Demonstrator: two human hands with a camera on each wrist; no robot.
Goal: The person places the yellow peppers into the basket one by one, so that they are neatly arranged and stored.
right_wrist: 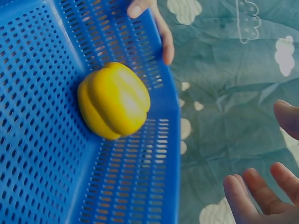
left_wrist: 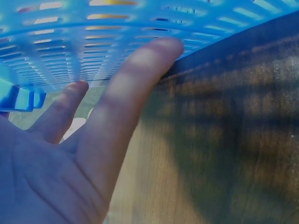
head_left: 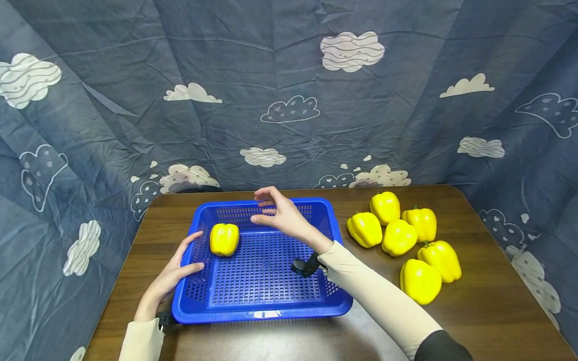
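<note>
Head view high above the blue basket (head_left: pixel 266 306), both wrist views close beside its left wall.

A brown wooden table (head_left: pixel 487 321) holds everything. A blue basket (head_left: pixel 266 313) with little holes sits on it at about 9 o'clock from the table's middle. Six yellow peppers (head_left: pixel 398 236) lie right on the wood at about 3 o'clock, close together in a bunch. The nearest pepper (head_left: pixel 420 281) sits at about 4 o'clock, just beside another one.
</note>
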